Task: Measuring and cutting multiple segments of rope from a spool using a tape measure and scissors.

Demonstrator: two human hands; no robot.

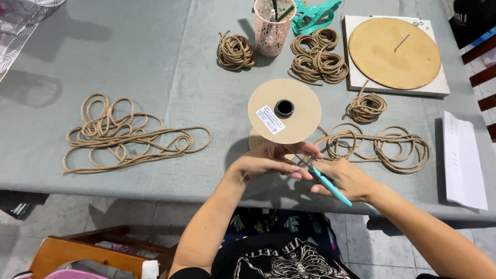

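broadly, a grey-green tablecloth-covered table [155,62] fills the view. at its far right lies a round wooden disc [394,52] on a white square board [356,77]. to the left sprawls a loose tangle of tan braided cord [124,135], and a second loose run of cord loops [382,147] lies right of centre. in the middle stands a cardboard spool [284,111] with a black core and a white label. behind it are a pile of small cord coils [318,57], one single coil [235,51], another small coil [366,107], a pink perforated cup [270,31] and a teal clip [312,15]. a white paper sheet [464,160] sits at the right edge.

the left hand [271,160] is half closed, fingers pinching a thin cord end just in front of the spool base. the right hand [346,178] is curled around a teal-handled crochet hook [330,186], its tip meeting the left fingertips at the table's near edge.
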